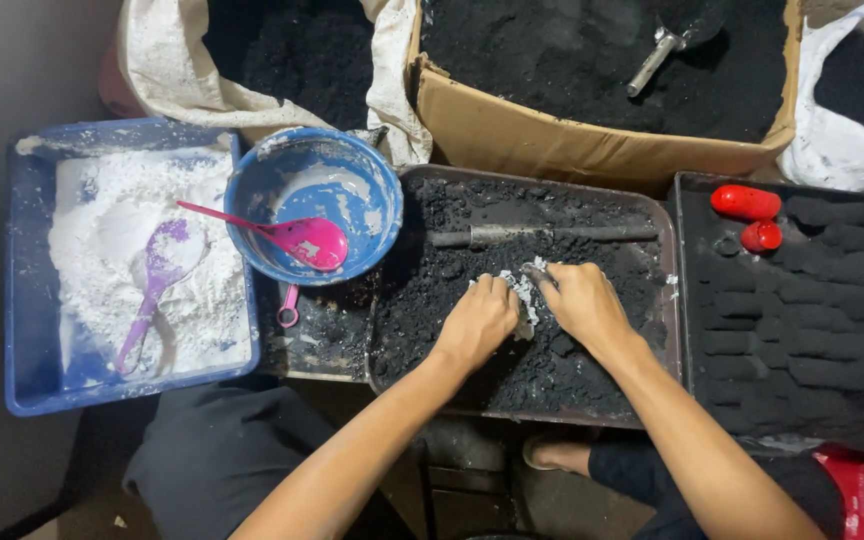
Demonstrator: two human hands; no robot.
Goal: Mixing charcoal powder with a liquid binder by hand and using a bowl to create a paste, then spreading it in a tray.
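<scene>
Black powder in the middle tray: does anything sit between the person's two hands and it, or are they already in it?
Nothing visible stands between them. The left hand and right hand both press into the black powder in the dark tray, working a patch of white powder between them. The metal rod lies beyond the fingers.

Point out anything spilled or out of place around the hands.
Black powder is spilled on the surface between the blue bowl and the dark tray. A small pink spoon lies in it. Both hands, left hand and right hand, knead inside the tray.
</scene>
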